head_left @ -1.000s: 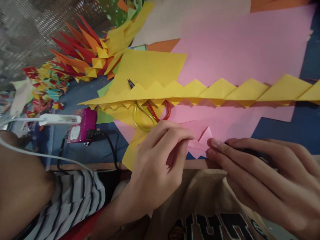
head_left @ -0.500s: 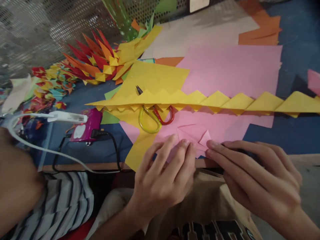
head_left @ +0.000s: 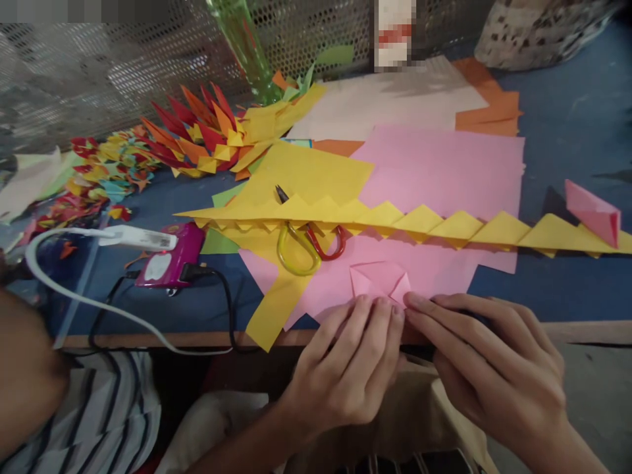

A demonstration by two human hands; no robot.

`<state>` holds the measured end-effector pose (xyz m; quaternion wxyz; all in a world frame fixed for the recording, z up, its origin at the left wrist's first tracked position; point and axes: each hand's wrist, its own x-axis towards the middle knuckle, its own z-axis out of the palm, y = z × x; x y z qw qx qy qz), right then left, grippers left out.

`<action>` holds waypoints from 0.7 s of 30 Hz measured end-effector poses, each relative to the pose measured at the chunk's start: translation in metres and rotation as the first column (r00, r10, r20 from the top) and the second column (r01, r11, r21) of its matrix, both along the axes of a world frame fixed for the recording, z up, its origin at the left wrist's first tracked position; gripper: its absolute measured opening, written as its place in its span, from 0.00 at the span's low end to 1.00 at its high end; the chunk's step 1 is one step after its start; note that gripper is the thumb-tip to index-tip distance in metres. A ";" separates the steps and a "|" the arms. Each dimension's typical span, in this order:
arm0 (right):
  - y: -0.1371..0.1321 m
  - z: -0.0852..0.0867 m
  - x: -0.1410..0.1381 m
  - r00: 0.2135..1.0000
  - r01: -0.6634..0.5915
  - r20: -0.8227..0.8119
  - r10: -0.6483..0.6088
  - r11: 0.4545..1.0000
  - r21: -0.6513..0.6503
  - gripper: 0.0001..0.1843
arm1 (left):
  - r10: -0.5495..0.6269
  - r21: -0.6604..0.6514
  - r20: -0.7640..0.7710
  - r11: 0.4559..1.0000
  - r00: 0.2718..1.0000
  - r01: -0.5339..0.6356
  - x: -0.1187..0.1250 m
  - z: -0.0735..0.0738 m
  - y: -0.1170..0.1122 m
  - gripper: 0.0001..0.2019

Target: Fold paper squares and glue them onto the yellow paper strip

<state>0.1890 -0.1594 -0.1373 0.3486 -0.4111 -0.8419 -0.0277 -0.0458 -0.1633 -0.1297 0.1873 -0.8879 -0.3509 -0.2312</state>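
A small folded pink paper (head_left: 378, 276) lies at the table's front edge, on larger pink sheets. My left hand (head_left: 353, 362) presses its fingertips together on the near side of this paper; its thumb is hidden. With fingers held close together, my right hand (head_left: 498, 362) grips the paper's right corner, the thumb tucked out of sight beneath. Just beyond lies a long yellow folded-paper strip (head_left: 424, 224) with a zigzag edge. Scissors (head_left: 299, 253) with one yellow and one red handle loop rest partly under that strip.
A folded pink piece (head_left: 592, 212) touches the strip's right end. To the left are a purple adapter (head_left: 168, 257) with a white plug and cables, and a spiky red-orange paper model (head_left: 197, 135). A green bottle (head_left: 247, 52) stands behind. Another person's arm (head_left: 29, 375) is at far left.
My view has shifted, so the table sits lower and further left in the picture. Both hands stay on the pink paper, the left fingers now nearer its right corner.
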 end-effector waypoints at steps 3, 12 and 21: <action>0.000 -0.001 0.001 1.000 -0.010 -0.003 0.010 1.000 -0.003 0.23 | 0.018 -0.020 0.074 1.000 0.997 -0.016 0.003 -0.001 0.004 0.17; -0.005 -0.003 0.002 0.999 0.019 0.038 -0.019 1.000 -0.016 0.26 | 0.149 -0.275 0.289 0.959 0.946 -0.067 0.009 0.013 0.006 0.16; 0.002 0.010 0.008 0.997 -0.027 -0.072 0.026 1.000 -0.013 0.35 | -0.039 -0.222 0.252 0.970 0.967 0.097 0.003 0.018 0.013 0.10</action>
